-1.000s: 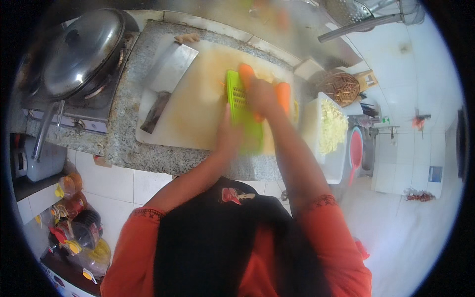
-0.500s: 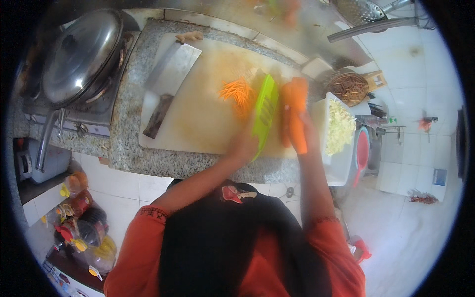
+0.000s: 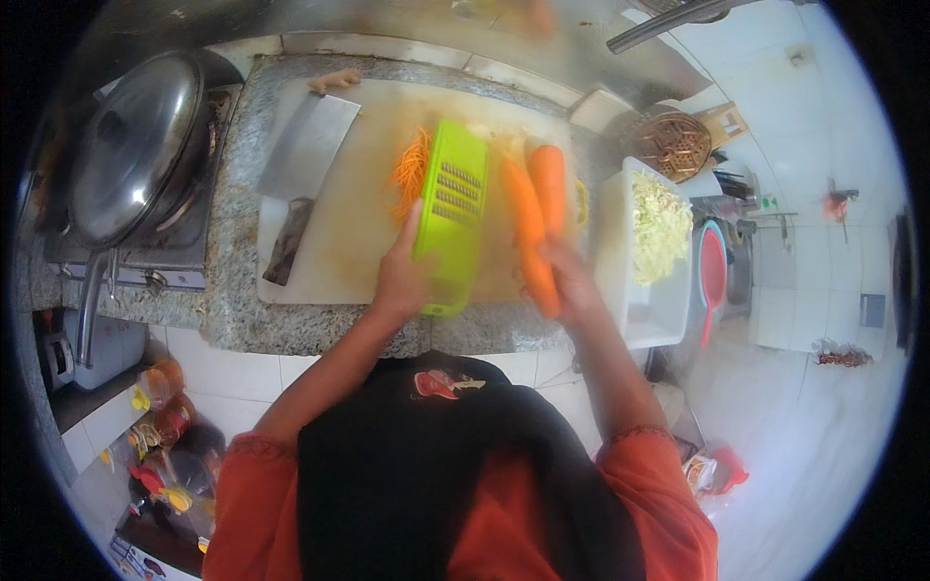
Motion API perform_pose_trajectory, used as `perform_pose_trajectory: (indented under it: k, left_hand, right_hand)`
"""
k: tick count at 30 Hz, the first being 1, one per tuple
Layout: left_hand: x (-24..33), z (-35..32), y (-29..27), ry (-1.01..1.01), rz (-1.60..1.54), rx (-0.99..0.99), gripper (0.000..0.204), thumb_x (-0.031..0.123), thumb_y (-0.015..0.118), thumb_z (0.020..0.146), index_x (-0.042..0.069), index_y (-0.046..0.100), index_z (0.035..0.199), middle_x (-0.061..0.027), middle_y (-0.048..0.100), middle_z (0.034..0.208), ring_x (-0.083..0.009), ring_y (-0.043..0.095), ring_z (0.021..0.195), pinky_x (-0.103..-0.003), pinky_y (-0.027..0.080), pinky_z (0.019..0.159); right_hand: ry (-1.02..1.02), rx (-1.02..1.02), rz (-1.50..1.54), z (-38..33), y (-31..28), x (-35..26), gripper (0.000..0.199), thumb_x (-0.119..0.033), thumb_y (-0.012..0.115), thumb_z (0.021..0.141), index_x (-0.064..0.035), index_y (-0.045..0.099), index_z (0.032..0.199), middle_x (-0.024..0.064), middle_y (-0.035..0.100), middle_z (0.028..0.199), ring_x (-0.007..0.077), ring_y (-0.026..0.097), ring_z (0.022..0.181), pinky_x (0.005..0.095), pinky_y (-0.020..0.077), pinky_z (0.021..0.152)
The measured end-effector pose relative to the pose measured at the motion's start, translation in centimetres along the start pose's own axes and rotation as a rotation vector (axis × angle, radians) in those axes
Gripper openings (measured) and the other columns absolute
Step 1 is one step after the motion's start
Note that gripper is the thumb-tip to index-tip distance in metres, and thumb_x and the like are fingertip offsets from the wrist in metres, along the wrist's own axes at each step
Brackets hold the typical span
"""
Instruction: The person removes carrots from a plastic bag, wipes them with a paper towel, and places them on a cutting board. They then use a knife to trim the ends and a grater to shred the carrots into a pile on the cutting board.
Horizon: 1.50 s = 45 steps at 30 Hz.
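My left hand (image 3: 405, 276) grips the edge of a bright green grater (image 3: 453, 208) near its lower end, its slotted face turned up over the cutting board (image 3: 363, 247). Close beside it, my right hand (image 3: 573, 281) is closed around a carrot (image 3: 528, 228), which slants upward and to the left. A second carrot (image 3: 548, 184) lies against the first one; whether my fingers also hold it is hidden. Orange carrot shreds (image 3: 411, 174) form a small heap on the board, left of the grater.
A cleaver (image 3: 308, 145) and a ginger root (image 3: 335, 80) are on the board's left side. A white tub (image 3: 651, 334) with shredded pale-green vegetable (image 3: 659, 228) stands right. Behind it is a brown basket (image 3: 673, 145). A lidded pan (image 3: 140, 145) sits on the stove at left.
My left hand has turned the grater from nearly edge-on to show its broad face. The carrots' upper ends have spread apart. My head view has shifted slightly.
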<state>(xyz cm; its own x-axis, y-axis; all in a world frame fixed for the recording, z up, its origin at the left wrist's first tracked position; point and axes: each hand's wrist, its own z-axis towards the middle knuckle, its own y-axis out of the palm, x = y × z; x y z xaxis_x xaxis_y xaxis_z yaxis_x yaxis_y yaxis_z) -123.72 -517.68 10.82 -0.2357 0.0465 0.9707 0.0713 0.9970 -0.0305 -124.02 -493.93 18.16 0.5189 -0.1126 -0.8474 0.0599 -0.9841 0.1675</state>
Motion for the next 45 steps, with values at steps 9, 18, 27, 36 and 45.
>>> perform_pose_trajectory:
  k: [9,18,27,36,45]
  left_hand:
    - [-2.1,0.1,3.0,-0.165,-0.364,0.019,0.073,0.004,0.056,0.081,0.010,0.027,0.148,-0.0131,0.060,0.120,-0.0188,0.059,0.103,-0.030,0.047,0.088]
    - [-1.7,0.5,4.0,-0.159,-0.346,0.062,0.068,0.008,0.051,0.086,0.011,0.025,0.148,-0.0138,0.060,0.119,-0.0203,0.060,0.102,-0.031,0.048,0.086]
    - [-1.0,0.9,4.0,-0.188,-0.332,0.073,0.069,-0.004,0.052,0.086,0.009,0.025,0.148,-0.0136,0.054,0.128,-0.0196,0.056,0.106,-0.030,0.047,0.088]
    - [1.4,3.4,4.3,-0.211,-0.398,0.151,0.073,0.002,0.056,0.081,0.011,0.027,0.148,-0.0144,0.063,0.112,-0.0194,0.063,0.089,-0.031,0.051,0.077]
    - [0.1,4.1,4.6,-0.206,-0.450,0.136,0.071,-0.002,0.051,0.087,0.015,0.022,0.150,-0.0074,0.061,0.107,-0.0131,0.057,0.070,-0.025,0.045,0.045]
  right_hand:
    - [-0.359,-0.022,-1.247,-3.8,4.5,-1.5,0.065,-0.008,0.061,0.085,-0.0067,0.033,0.143,0.0148,0.060,0.116,0.0218,0.064,0.088,0.0304,0.0523,0.073]
    - [-0.370,0.128,-1.400,2.0,4.6,0.4,0.065,-0.020,0.059,0.087,-0.0069,0.029,0.144,0.0256,0.062,0.104,0.0374,0.064,0.090,0.0434,0.0501,0.082]
    - [-0.255,0.061,-1.482,1.0,5.6,-2.1,0.062,-0.021,0.058,0.088,-0.0053,0.032,0.142,0.0262,0.062,0.105,0.0398,0.062,0.097,0.0453,0.0490,0.083]
    - [-0.217,0.132,-1.488,5.5,5.2,-2.5,0.061,-0.025,0.058,0.088,-0.0084,0.034,0.141,0.0254,0.064,0.098,0.0395,0.063,0.091,0.0454,0.0493,0.081]
    - [-0.187,0.161,-1.558,7.6,6.2,-2.1,0.056,-0.027,0.056,0.087,-0.0043,0.038,0.136,0.0255,0.065,0.096,0.0388,0.063,0.092,0.0471,0.0504,0.081]
